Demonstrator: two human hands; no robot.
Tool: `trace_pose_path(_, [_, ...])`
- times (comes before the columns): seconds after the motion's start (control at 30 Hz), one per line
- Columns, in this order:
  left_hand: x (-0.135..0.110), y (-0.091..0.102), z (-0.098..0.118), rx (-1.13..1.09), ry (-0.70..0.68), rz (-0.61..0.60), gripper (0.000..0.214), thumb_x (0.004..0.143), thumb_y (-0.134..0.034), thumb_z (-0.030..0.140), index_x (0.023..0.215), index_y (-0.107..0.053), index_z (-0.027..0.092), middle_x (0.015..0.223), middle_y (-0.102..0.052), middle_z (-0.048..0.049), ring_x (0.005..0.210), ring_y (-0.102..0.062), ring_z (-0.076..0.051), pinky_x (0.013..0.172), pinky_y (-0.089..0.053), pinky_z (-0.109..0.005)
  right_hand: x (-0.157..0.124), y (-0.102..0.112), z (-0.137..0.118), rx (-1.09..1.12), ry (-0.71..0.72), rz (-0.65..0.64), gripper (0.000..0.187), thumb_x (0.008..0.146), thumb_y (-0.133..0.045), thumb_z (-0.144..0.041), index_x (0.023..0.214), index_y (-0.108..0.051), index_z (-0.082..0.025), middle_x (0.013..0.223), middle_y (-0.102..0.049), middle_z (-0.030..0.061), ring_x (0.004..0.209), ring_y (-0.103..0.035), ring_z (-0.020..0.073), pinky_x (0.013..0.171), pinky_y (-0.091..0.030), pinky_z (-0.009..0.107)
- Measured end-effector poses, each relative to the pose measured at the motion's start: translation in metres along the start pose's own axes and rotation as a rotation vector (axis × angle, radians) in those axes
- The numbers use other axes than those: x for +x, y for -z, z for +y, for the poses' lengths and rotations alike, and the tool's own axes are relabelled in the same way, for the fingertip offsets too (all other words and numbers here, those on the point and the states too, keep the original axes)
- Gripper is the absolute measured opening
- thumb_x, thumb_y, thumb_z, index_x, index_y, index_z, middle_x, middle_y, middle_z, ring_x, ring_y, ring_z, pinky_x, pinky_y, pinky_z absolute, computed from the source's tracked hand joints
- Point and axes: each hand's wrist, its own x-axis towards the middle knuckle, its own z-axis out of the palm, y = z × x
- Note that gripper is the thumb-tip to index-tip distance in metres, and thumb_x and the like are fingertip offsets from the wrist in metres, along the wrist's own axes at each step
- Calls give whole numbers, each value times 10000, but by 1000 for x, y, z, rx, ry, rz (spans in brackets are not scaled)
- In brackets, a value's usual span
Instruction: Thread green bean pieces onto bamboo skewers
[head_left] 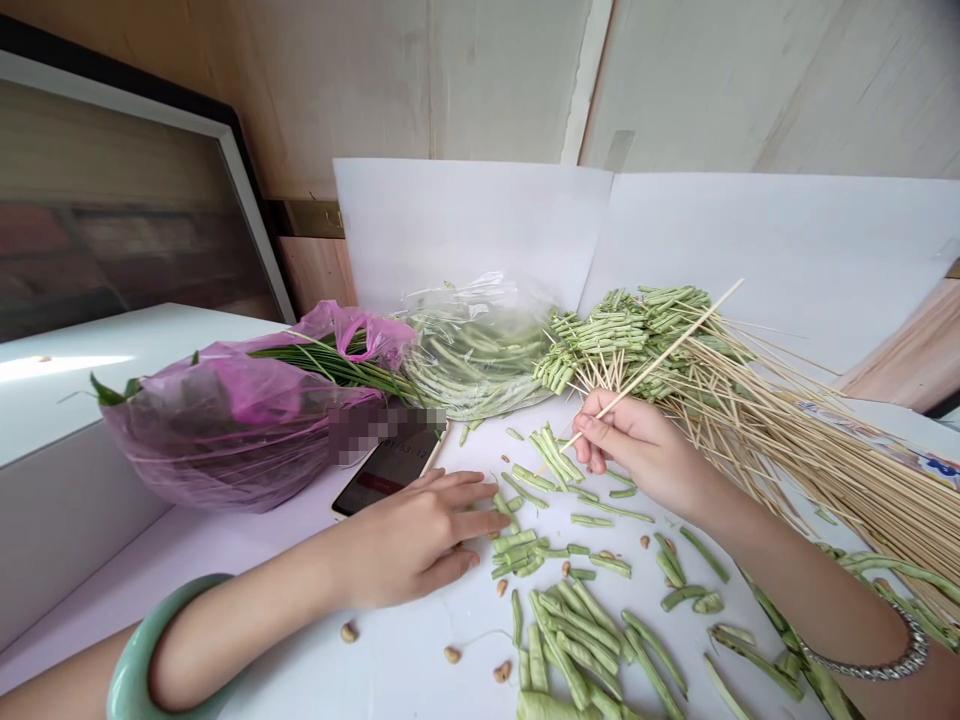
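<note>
My right hand (637, 448) is closed on a bamboo skewer (667, 350) that slants up to the right, its tip just above a few cut green bean pieces (553, 455). My left hand (420, 535) lies on the white table (405, 660), fingers stretched toward a small cluster of bean pieces (516, 550), fingertips touching them. Many more cut bean pieces (577, 630) lie scattered in front. A pile of skewers threaded with beans (622, 335) rests behind my right hand.
A heap of bare skewers (825, 450) fans out to the right. A clear bag of long beans (472, 355) and a pink bag of greens (232, 420) sit at the back left. A phone (390, 465) lies beside my left hand. White paper lines the wall.
</note>
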Motion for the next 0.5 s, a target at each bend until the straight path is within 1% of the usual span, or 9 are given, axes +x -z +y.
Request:
trace_pose_path(0.07, [-1,-3,-1,28,8,-17,450,921,-496,218,1368,-486,263,1446,-467,-114,1361,-383,-325,1105,-324,-547,1,1,1,48,-28,6,466,728,-696,-609,675,-507,-186,600,-606,-17,503,-493,92,516,-366,241])
trace_pose_path(0.13, [0,-5,-1,56,21,-29,452,924,-490,228,1374,-479,258,1431,-475,-125,1354,-388,-330,1099,-327,-561,1,1,2,110,-61,17,479,704,-709,-619,694,-497,-190,588,-590,-25,506,-488,94,518,-370,240])
trace_pose_path(0.27, [2,-5,1,51,4,-2,426,908,-510,215,1334,-516,218,1327,-539,-151,1308,-437,-310,1082,-377,-508,0,2,2,213,-117,38,492,663,-745,-608,718,-489,-192,573,-573,-34,504,-473,90,531,-373,242])
trace_pose_path(0.33, [2,-5,2,53,8,3,408,914,-503,216,1321,-531,215,1337,-528,-159,1311,-432,-316,1074,-387,-505,1,3,1,246,-135,47,499,635,-772,-596,713,-489,-192,569,-573,-35,500,-467,86,531,-368,240])
trace_pose_path(0.43, [1,-5,2,56,14,-32,414,950,-447,235,1360,-499,245,1417,-481,-133,1351,-388,-324,1091,-353,-536,2,3,2,281,-148,59,505,608,-798,-579,705,-487,-194,565,-571,-36,499,-463,85,528,-363,238])
trace_pose_path(0.5, [1,-5,2,40,4,-62,424,967,-412,238,1387,-468,253,1427,-486,-103,1368,-370,-305,1115,-324,-525,2,3,2,295,-153,64,505,602,-805,-572,705,-486,-195,568,-573,-36,500,-462,85,528,-364,238])
